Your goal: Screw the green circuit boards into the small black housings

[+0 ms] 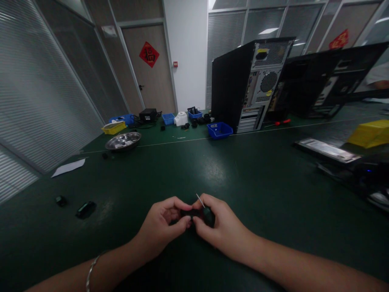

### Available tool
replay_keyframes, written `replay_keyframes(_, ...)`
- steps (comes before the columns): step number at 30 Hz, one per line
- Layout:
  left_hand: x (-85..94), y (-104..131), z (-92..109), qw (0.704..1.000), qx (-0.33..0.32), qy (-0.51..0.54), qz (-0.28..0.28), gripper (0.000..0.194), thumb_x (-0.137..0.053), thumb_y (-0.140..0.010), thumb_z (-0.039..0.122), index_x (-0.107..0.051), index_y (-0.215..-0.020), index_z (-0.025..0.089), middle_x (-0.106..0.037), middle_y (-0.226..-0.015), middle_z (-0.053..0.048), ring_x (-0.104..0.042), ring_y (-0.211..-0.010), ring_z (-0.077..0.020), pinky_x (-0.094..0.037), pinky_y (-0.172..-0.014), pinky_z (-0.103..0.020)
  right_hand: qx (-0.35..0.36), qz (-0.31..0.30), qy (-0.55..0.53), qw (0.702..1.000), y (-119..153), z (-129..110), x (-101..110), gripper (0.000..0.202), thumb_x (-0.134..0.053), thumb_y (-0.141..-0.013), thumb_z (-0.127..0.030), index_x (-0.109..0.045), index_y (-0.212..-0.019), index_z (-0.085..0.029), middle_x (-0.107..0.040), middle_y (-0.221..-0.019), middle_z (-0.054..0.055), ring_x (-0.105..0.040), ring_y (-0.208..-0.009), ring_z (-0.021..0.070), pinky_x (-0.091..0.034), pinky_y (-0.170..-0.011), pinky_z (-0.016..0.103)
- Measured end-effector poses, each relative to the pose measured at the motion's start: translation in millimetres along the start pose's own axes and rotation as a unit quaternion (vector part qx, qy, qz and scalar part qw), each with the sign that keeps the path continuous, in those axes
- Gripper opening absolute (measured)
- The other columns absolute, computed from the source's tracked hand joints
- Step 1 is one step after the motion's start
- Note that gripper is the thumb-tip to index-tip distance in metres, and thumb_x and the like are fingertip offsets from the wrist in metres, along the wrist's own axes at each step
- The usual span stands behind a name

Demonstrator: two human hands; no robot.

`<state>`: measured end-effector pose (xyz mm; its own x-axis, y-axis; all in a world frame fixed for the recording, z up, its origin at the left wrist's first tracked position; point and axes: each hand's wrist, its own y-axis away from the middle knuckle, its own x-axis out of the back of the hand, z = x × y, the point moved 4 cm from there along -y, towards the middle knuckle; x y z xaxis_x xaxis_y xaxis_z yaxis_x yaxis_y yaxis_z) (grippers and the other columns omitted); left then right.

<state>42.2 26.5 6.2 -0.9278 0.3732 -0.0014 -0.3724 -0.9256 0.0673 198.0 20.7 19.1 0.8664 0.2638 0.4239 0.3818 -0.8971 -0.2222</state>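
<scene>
Low over the green table, my left hand (165, 221) and my right hand (217, 223) meet fingertip to fingertip. Pinched between both is a small dark part (188, 212), mostly covered by my fingers, so its kind is unclear. My right hand also keeps a screwdriver (208, 214) in its palm; the dark handle lies within the curled fingers and the thin metal shaft points up and to the left. Further left on the table lie a small black piece with a green face (85, 209) and a smaller dark piece (60, 200).
At the back stand a black computer tower (234, 85), a blue bin (219, 130) and a white domed device (181, 119). A metal bowl (123, 141) and white paper (68, 167) are at left. To the right are a flat silver-topped device (328, 150) and a yellow bin (370, 134).
</scene>
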Motion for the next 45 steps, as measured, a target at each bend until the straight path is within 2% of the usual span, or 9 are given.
replay_keyframes(5,-0.1,-2.1,0.6,1.000,0.013,0.017,0.000,0.018,-0.076,-0.074,0.014,-0.067,-0.090,0.012,-0.075,-0.091,-0.008,-0.069,-0.084,-0.0183,-0.052,-0.077,-0.031,-0.023,0.002,-0.009,1.000,0.2,2.0,-0.1,0.011,-0.060,-0.077,-0.008,-0.059,-0.084,-0.017,-0.058,-0.077,0.000,-0.057,-0.072,0.0153,-0.047,-0.066,0.027)
replay_keyframes(8,0.7,-4.4,-1.0,0.998,0.040,0.042,-0.019,0.019,-0.076,-0.075,0.015,-0.067,-0.091,0.012,-0.076,-0.089,-0.007,-0.068,-0.078,-0.0158,-0.052,-0.077,-0.030,-0.063,-0.019,-0.034,0.997,0.0,8.3,-1.7,0.006,-0.058,-0.083,-0.015,-0.058,-0.089,-0.017,-0.057,-0.076,-0.001,-0.054,-0.056,0.0106,-0.047,-0.048,0.022)
replay_keyframes(12,3.7,-5.9,0.9,0.997,0.048,0.060,-0.031,0.026,-0.078,-0.072,0.012,-0.066,-0.095,0.014,-0.074,-0.103,-0.008,-0.068,-0.094,-0.0193,-0.050,-0.085,-0.032,-0.099,-0.060,-0.081,0.990,0.0,15.2,-4.2,0.018,-0.055,-0.091,-0.030,-0.056,-0.104,-0.018,-0.058,-0.084,0.000,-0.047,-0.040,0.0046,-0.038,-0.029,0.015)
replay_keyframes(16,12.0,-6.2,2.9,0.998,0.046,0.031,-0.017,0.021,-0.076,-0.075,0.015,-0.066,-0.093,0.015,-0.072,-0.082,-0.001,-0.066,-0.076,-0.0145,-0.050,-0.073,-0.029,-0.079,-0.047,-0.096,0.991,-1.3,15.6,-0.2,0.021,-0.058,-0.090,-0.028,-0.056,-0.110,-0.020,-0.059,-0.100,0.004,-0.053,-0.052,0.0071,-0.046,-0.037,0.017)
replay_keyframes(19,19.4,-7.2,3.3,0.999,0.038,0.006,-0.011,0.015,-0.072,-0.080,0.019,-0.066,-0.092,0.015,-0.067,-0.072,0.002,-0.061,-0.068,-0.0125,-0.048,-0.066,-0.027,-0.045,-0.010,-0.093,0.995,-3.6,15.5,6.6,0.024,-0.056,-0.089,-0.018,-0.057,-0.113,-0.020,-0.059,-0.106,0.006,-0.061,-0.078,0.0153,-0.055,-0.067,0.029)
replay_keyframes(23,26.1,-9.1,3.8,0.999,0.033,0.005,0.003,0.011,-0.070,-0.081,0.019,-0.066,-0.090,0.015,-0.066,-0.079,0.001,-0.060,-0.070,-0.0122,-0.047,-0.067,-0.026,-0.013,0.008,-0.098,0.995,-6.7,15.2,11.9,0.026,-0.054,-0.088,-0.015,-0.058,-0.114,-0.019,-0.060,-0.110,0.008,-0.058,-0.103,0.0221,-0.046,-0.092,0.039)
replay_keyframes(30,31.3,-13.7,-0.6,0.998,0.028,0.054,0.000,0.017,-0.071,-0.080,0.014,-0.064,-0.095,0.017,-0.069,-0.099,-0.004,-0.064,-0.091,-0.0170,-0.049,-0.082,-0.031,-0.015,-0.035,-0.113,0.993,-6.9,13.1,8.4,0.040,-0.051,-0.093,-0.015,-0.047,-0.131,-0.026,-0.062,-0.104,0.004,-0.060,-0.083,0.0164,-0.052,-0.068,0.030)
replay_keyframes(37,35.5,-14.5,-7.4,0.999,0.002,0.032,-0.013,0.019,-0.072,-0.078,0.012,-0.070,-0.095,0.020,-0.070,-0.095,-0.002,-0.064,-0.093,-0.0174,-0.048,-0.082,-0.030,0.010,-0.062,-0.087,0.994,-9.3,9.4,9.6,0.031,-0.054,-0.094,-0.012,-0.058,-0.121,-0.027,-0.063,-0.108,0.003,-0.060,-0.101,0.0175,-0.048,-0.090,0.034)
replay_keyframes(45,34.6,-13.8,-4.4,0.999,-0.012,0.027,-0.013,0.019,-0.072,-0.078,0.012,-0.071,-0.094,0.022,-0.069,-0.094,-0.001,-0.064,-0.092,-0.0170,-0.048,-0.083,-0.030,0.004,-0.090,-0.079,0.993,-10.6,8.8,9.5,0.028,-0.055,-0.093,-0.016,-0.063,-0.119,-0.024,-0.065,-0.100,0.005,-0.060,-0.075,0.0143,-0.050,-0.062,0.025)
